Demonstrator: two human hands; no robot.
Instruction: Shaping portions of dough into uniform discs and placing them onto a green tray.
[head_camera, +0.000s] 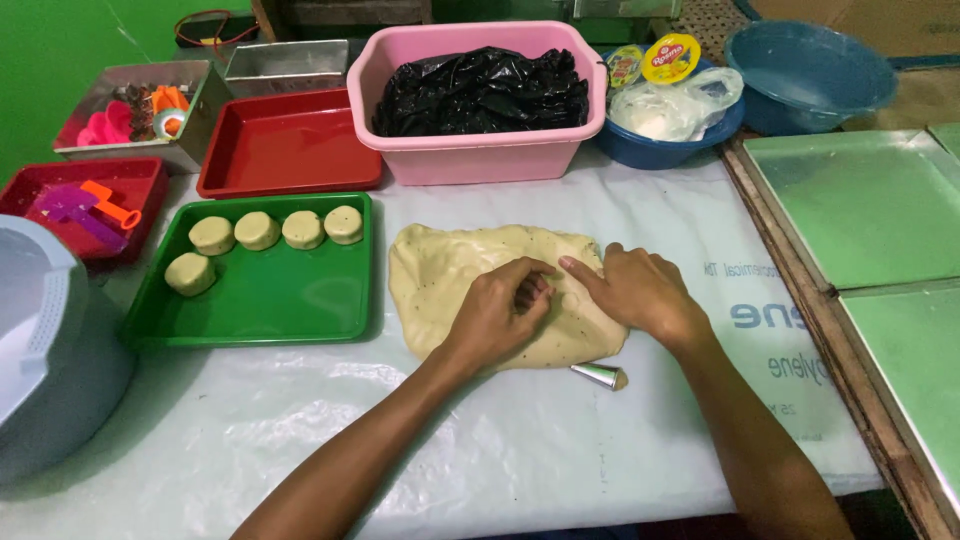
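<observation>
A flat sheet of pale speckled dough (440, 270) lies on the white plastic sheet (520, 440) covering the table. My left hand (495, 315) rests on the dough's middle, fingers curled around something small that I cannot make out. My right hand (635, 290) lies flat on the dough's right part, its forefinger pointing at the left hand. A small metal cone nozzle (600, 376) lies just below the dough's lower right edge. To the left, a green tray (270, 300) holds several round dough pieces (258, 231).
Behind the dough stand a pink tub (480, 155) with a black plastic bag, a red tray (285, 150), a blue bowl (650, 150) with bags and lidded cups, and a blue basin (810, 75). Red trays of plastic cutters (90, 205) sit far left. A grey appliance (45, 350) and pale green trays (870, 205) flank the table.
</observation>
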